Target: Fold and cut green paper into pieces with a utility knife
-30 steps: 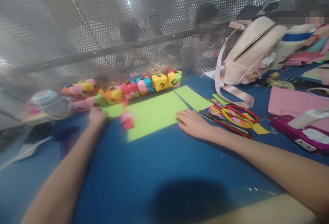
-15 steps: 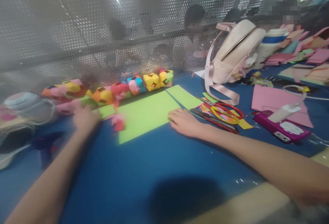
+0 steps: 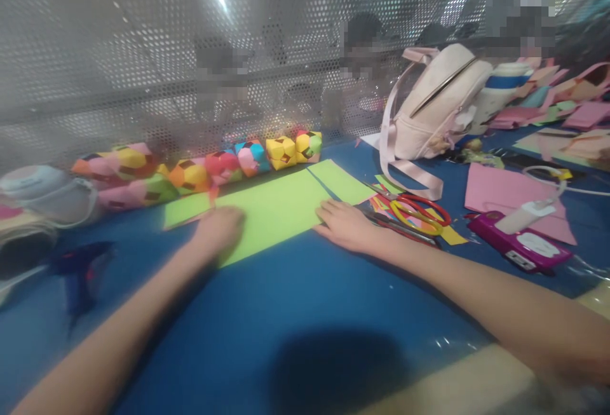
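Note:
A large light green paper sheet (image 3: 271, 215) lies on the blue table in front of me. My left hand (image 3: 220, 231), smeared by motion, is over its left end; what its fingers hold, if anything, does not show. My right hand (image 3: 344, 224) rests with fingertips at the sheet's right front edge, fingers stretched out. Beyond that hand lies another green paper piece (image 3: 342, 181), separated by a narrow gap. A smaller green piece (image 3: 187, 210) is left of the sheet. Right of my right hand are red- and yellow-handled scissors (image 3: 419, 213) on paper scraps.
Folded paper cubes (image 3: 281, 152) line the back by a perforated metal screen. A dark blue glue gun (image 3: 81, 272) lies left, near a pale rounded container (image 3: 42, 192). At right are a pink backpack (image 3: 441, 100), a cup (image 3: 505, 88), pink paper (image 3: 495, 189) and a purple power strip (image 3: 519, 243).
My left hand has moved right and nearer, from the paper cubes to the green sheet. The small pink piece on the sheet's left end is now out of sight. My right hand stays nearly in place.

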`<state>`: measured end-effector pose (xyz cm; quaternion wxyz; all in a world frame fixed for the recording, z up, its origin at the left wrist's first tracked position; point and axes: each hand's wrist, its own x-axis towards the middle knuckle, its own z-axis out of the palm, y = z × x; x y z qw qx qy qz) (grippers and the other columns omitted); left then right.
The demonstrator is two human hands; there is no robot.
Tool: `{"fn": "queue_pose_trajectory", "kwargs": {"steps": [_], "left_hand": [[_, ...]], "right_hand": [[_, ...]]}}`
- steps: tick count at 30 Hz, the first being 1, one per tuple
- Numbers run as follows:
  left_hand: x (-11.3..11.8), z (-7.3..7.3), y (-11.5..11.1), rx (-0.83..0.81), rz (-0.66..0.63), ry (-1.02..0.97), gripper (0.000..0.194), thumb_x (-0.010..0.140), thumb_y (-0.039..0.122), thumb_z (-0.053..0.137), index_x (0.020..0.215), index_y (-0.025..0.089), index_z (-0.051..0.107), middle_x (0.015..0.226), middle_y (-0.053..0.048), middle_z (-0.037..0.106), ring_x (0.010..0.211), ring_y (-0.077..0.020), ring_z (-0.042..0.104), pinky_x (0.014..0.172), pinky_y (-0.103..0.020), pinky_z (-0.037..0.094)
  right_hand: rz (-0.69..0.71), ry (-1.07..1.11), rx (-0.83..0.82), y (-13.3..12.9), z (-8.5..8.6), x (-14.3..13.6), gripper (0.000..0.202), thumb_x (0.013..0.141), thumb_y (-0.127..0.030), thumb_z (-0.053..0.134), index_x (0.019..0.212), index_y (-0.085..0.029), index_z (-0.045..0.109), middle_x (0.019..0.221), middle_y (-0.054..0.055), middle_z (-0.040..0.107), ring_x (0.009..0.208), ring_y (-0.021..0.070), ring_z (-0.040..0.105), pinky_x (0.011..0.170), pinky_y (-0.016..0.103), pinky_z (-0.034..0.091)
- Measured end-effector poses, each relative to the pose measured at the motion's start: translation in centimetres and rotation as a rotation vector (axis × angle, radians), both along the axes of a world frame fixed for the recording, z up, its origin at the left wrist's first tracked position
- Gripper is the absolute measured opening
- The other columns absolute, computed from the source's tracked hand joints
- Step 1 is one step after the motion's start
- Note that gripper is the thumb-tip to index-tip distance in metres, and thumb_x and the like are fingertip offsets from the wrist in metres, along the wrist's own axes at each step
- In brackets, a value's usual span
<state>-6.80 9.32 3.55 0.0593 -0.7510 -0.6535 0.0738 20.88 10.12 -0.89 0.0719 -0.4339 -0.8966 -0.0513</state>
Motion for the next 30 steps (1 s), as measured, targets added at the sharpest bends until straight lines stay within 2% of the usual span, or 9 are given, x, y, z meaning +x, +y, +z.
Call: {"fn": "queue_pose_trajectory", "kwargs": {"steps": [4,8,12,17,20,23,25,28,30], "left_hand": [[-0.4,1.3,-0.4,-0.074,0.074,0.100,0.031,0.084,0.008,0.037,0.098,0.010,0.064,0.102,-0.020,0.066,0.094,-0.0304,0.066,0.083,-0.044,0.049],[-0.9,2.3,-0.4,-0.136,0.114,0.140,0.035,0.082,0.005,0.034,0.100,0.010,0.064,0.109,-0.022,0.065,0.097,-0.0311,0.065,0.082,-0.044,0.050],[-1.0,2.7,-0.5,-0.183,0.130,0.146,0.034,0.082,0.007,0.036,0.099,0.012,0.066,0.110,-0.020,0.065,0.100,-0.0310,0.065,0.081,-0.042,0.051],[-1.3,3.0,-0.6,-0.219,0.142,0.155,0.031,0.079,0.007,0.044,0.096,0.014,0.068,0.105,-0.018,0.068,0.099,-0.0318,0.066,0.078,-0.041,0.052],[-2.2,3.0,-0.5,-0.237,0.170,0.176,0.024,0.081,0.007,0.050,0.095,0.012,0.069,0.103,-0.018,0.069,0.097,-0.0325,0.067,0.077,-0.041,0.053],[-3.4,2.9,-0.2,-0.232,0.221,0.202,0.017,0.089,0.018,0.056,0.102,0.011,0.066,0.105,-0.013,0.069,0.097,-0.0262,0.066,0.081,-0.042,0.054],[-4.0,2.6,0.1,-0.215,0.241,0.209,0.019,0.092,0.027,0.058,0.104,0.013,0.064,0.105,-0.009,0.067,0.096,-0.0214,0.065,0.084,-0.041,0.054],[-4.4,2.1,0.6,-0.169,0.220,0.174,0.022,0.093,0.033,0.059,0.102,0.014,0.063,0.100,-0.006,0.067,0.090,-0.0186,0.065,0.082,-0.039,0.054],[-4.4,1.7,1.0,-0.116,0.180,0.122,0.021,0.095,0.030,0.054,0.103,0.013,0.063,0.096,-0.006,0.067,0.085,-0.0186,0.065,0.079,-0.038,0.053]], "right_hand": [[0.002,-0.064,0.013,-0.4,0.6,-0.2,0.034,0.100,-0.034,0.042,0.101,-0.009,0.065,0.102,0.016,0.067,0.099,0.0290,0.063,0.085,0.038,0.046],[0.013,-0.127,0.006,-0.6,1.0,-0.4,0.029,0.098,-0.025,0.045,0.094,-0.010,0.068,0.094,0.015,0.070,0.088,0.0268,0.066,0.076,0.036,0.045],[0.050,-0.179,-0.011,-0.5,1.4,-0.4,0.024,0.095,-0.016,0.048,0.088,-0.011,0.070,0.089,0.013,0.072,0.084,0.0242,0.066,0.071,0.032,0.042],[0.099,-0.222,-0.027,-0.4,2.0,-0.3,0.023,0.093,-0.013,0.049,0.090,-0.012,0.072,0.091,0.012,0.072,0.087,0.0229,0.066,0.069,0.030,0.040],[0.093,-0.239,-0.046,-0.7,2.6,-0.2,0.026,0.094,-0.020,0.049,0.091,-0.010,0.072,0.088,0.015,0.073,0.084,0.0253,0.068,0.067,0.031,0.041],[0.072,-0.248,-0.083,-1.1,3.4,0.0,0.033,0.095,-0.033,0.051,0.089,-0.008,0.073,0.085,0.017,0.073,0.081,0.0269,0.069,0.065,0.031,0.042],[0.067,-0.251,-0.114,-1.3,4.1,0.3,0.034,0.094,-0.036,0.053,0.087,-0.010,0.073,0.082,0.016,0.073,0.079,0.0264,0.069,0.064,0.030,0.042],[0.055,-0.240,-0.155,-1.2,4.7,0.8,0.036,0.096,-0.039,0.050,0.082,-0.014,0.073,0.080,0.012,0.073,0.077,0.0242,0.069,0.064,0.029,0.041],[0.031,-0.209,-0.166,-1.1,4.9,1.0,0.037,0.098,-0.038,0.045,0.087,-0.015,0.072,0.087,0.011,0.073,0.083,0.0239,0.068,0.067,0.029,0.042]]}}
